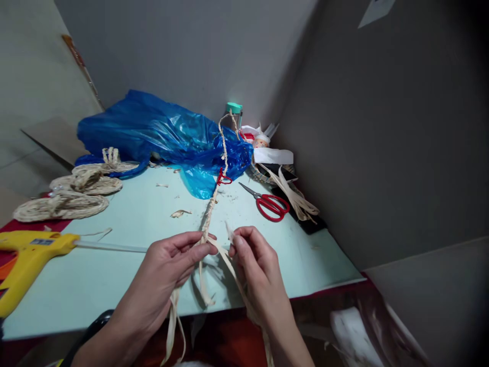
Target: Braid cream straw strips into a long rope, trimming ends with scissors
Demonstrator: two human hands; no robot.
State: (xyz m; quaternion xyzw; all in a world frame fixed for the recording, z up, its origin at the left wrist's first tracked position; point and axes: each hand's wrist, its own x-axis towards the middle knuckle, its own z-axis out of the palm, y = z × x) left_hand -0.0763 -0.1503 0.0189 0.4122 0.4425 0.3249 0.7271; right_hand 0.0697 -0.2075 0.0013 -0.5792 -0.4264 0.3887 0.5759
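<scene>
A pale braided cord (209, 214) of dried plant fibre runs from the blue bag down to my fingers. My left hand (173, 262) pinches its lower end between thumb and fingertips, where the loose strands part. In my right hand (255, 265), thumb and forefinger are closed on a thin fibre strip (229, 232) whose tip points up. Other loose strands (234, 272) hang from the braid past my right hand and over the table's front edge. A red tie (224, 177) is fixed around the braid farther up.
Red-handled scissors (272, 206) lie right of the braid, beside loose fibre strips (296, 196). At the left are a yellow glue gun (42, 255) and several coiled cord bundles (61, 205). Behind them, a blue plastic bag (153, 125) covers the back of the pale tabletop (324, 260).
</scene>
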